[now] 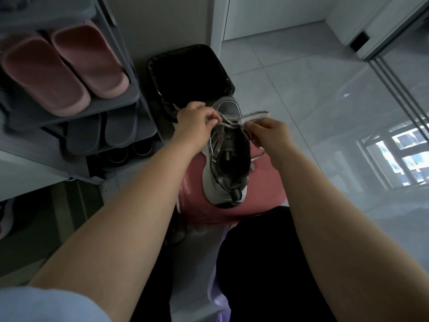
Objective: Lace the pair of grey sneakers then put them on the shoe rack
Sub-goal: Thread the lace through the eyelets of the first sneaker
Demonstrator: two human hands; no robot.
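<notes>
Sneaker (228,168) on stool (267,189), lace (255,115) pinched in left grip (193,124), right grip (271,135)

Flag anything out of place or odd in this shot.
Nothing spilled or damaged. Only oddity: the sneaker sits on a pink stool with its toe jutting towards the open bin. Its lace is loose, pinched by the left hand and right hand. Slippers on the rack sit in tidy pairs.

floor (301,89): pale grey glossy tiles, bright window reflection (394,159) at right. wall (167,19): white, plain. bin (160,66): black-lined, beside wall. door track (399,89): metal, upper right.
</notes>
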